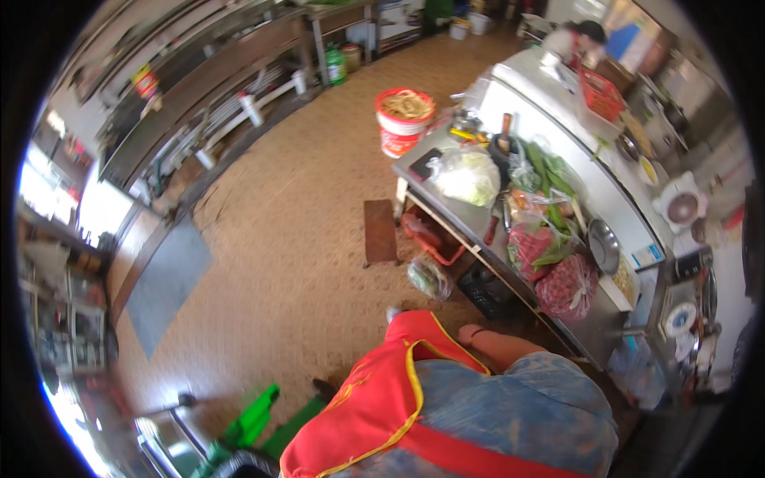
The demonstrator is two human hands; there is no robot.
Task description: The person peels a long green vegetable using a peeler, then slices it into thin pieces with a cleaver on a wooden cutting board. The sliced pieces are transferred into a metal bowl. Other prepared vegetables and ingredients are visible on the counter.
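My left hand is out of view. My right hand [470, 334] is partly seen at the end of my bare forearm, beside the edge of my red apron [382, 388]; its fingers are hidden or too blurred to read. Ahead and to the right stands a metal worktable [472, 224]. On it lie a cabbage in a plastic bag [469, 179], long green vegetables [541, 167], bags of red produce [568, 287] and a metal bowl [603, 245]. Below the table's edge are a red plastic basket [436, 239], a black crate [487, 290] and a bagged green vegetable [429, 278].
A low brown stool [380, 232] and a red-and-white bucket [400, 134] filled with pale strips stand on the floor. A person [577, 45] is at the far end of the white counter [538, 77]. Metal shelving runs along the left. A green object [254, 415] lies at lower left.
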